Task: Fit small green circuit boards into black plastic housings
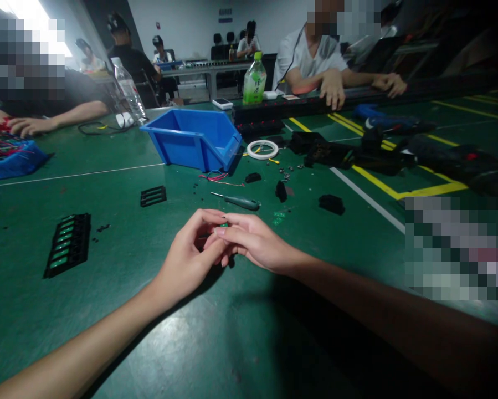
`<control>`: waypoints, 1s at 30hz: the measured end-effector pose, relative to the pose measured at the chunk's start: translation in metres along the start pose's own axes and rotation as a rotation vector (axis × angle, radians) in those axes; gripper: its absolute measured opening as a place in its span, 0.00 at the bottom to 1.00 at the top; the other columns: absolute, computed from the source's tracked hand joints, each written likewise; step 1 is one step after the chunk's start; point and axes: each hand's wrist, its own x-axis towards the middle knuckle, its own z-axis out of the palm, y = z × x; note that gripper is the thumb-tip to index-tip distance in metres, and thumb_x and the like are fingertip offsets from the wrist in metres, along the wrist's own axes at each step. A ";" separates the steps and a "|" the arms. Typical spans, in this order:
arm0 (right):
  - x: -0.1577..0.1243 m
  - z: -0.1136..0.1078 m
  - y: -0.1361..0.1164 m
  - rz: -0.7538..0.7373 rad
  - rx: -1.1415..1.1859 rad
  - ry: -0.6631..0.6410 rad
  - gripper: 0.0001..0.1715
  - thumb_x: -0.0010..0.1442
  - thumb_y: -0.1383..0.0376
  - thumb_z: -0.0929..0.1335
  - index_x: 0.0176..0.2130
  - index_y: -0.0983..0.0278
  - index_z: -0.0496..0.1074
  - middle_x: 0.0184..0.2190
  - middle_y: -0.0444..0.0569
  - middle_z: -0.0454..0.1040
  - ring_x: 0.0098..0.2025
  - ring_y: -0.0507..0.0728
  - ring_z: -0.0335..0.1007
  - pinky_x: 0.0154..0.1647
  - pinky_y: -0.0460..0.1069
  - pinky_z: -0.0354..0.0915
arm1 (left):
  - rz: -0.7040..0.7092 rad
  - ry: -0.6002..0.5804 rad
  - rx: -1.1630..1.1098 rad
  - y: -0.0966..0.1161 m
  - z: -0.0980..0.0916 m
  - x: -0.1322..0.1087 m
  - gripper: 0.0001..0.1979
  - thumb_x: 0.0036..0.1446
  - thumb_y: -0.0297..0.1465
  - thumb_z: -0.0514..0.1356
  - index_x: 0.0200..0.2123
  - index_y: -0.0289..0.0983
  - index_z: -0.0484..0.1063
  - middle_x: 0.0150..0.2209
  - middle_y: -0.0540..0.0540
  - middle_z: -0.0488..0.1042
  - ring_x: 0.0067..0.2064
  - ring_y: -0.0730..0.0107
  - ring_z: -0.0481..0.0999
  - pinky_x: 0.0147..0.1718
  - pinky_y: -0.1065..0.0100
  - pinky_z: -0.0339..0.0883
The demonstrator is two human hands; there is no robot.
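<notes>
My left hand and my right hand meet over the green table, fingers closed around a small green piece. Most of that piece is hidden by the fingers. Just beyond them lies a screwdriver with a dark green handle. Small green pieces rest to the right of the screwdriver's handle. On the left is a black tray holding several green pieces, and a black slotted frame lies farther back.
A blue bin stands behind the screwdriver, beside a white ring and loose screws. Black parts lie at the right. Bottles stand farther back. A person's hand rests across the table; another person sits at the left.
</notes>
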 end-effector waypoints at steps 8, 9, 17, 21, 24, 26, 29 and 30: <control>0.000 0.000 0.000 -0.002 0.001 -0.002 0.12 0.65 0.65 0.70 0.48 0.68 0.74 0.34 0.49 0.79 0.30 0.52 0.78 0.30 0.46 0.73 | 0.009 -0.007 -0.004 0.000 0.000 0.000 0.08 0.65 0.30 0.64 0.45 0.38 0.69 0.52 0.45 0.70 0.34 0.77 0.78 0.27 0.75 0.75; 0.000 0.000 0.000 -0.005 0.001 -0.001 0.12 0.65 0.65 0.70 0.47 0.68 0.74 0.33 0.49 0.79 0.29 0.52 0.77 0.29 0.45 0.73 | 0.011 -0.010 -0.004 0.000 0.000 0.000 0.08 0.65 0.30 0.64 0.45 0.38 0.69 0.52 0.45 0.70 0.33 0.78 0.78 0.27 0.75 0.75; 0.000 0.000 0.000 -0.008 0.001 -0.008 0.10 0.65 0.65 0.70 0.45 0.68 0.74 0.34 0.49 0.79 0.31 0.52 0.78 0.30 0.45 0.73 | 0.023 -0.002 0.025 -0.001 0.000 0.000 0.08 0.66 0.29 0.64 0.45 0.38 0.69 0.52 0.46 0.70 0.39 0.76 0.79 0.29 0.77 0.76; 0.000 -0.001 0.001 -0.004 -0.014 -0.005 0.10 0.65 0.65 0.70 0.46 0.68 0.74 0.34 0.49 0.79 0.29 0.52 0.77 0.29 0.46 0.73 | 0.014 -0.003 0.013 -0.001 -0.001 0.000 0.08 0.66 0.30 0.64 0.45 0.38 0.69 0.53 0.46 0.70 0.38 0.77 0.78 0.28 0.77 0.75; 0.000 0.000 0.001 -0.005 0.005 0.001 0.11 0.65 0.65 0.70 0.46 0.68 0.74 0.34 0.49 0.79 0.30 0.52 0.77 0.30 0.46 0.73 | 0.014 -0.006 0.009 -0.001 -0.001 0.000 0.08 0.66 0.30 0.64 0.45 0.38 0.69 0.52 0.46 0.70 0.36 0.79 0.78 0.27 0.77 0.75; 0.000 0.000 0.000 -0.005 0.003 -0.002 0.11 0.65 0.65 0.70 0.46 0.68 0.74 0.34 0.49 0.79 0.30 0.52 0.77 0.30 0.46 0.73 | 0.017 -0.006 0.013 0.000 -0.001 0.000 0.08 0.66 0.30 0.64 0.45 0.38 0.69 0.52 0.46 0.70 0.37 0.78 0.78 0.27 0.77 0.75; 0.000 0.000 0.000 -0.008 -0.018 -0.007 0.10 0.66 0.65 0.70 0.46 0.68 0.74 0.35 0.49 0.79 0.30 0.52 0.77 0.30 0.46 0.73 | 0.022 -0.001 0.021 0.000 -0.001 -0.001 0.07 0.66 0.29 0.64 0.45 0.38 0.69 0.52 0.46 0.70 0.40 0.76 0.79 0.29 0.77 0.76; 0.000 0.000 0.000 -0.009 -0.018 -0.008 0.10 0.66 0.65 0.70 0.46 0.68 0.74 0.34 0.49 0.79 0.30 0.52 0.77 0.30 0.45 0.73 | 0.022 -0.002 0.020 0.000 -0.001 -0.002 0.07 0.66 0.29 0.64 0.45 0.38 0.69 0.52 0.46 0.70 0.39 0.76 0.79 0.29 0.77 0.76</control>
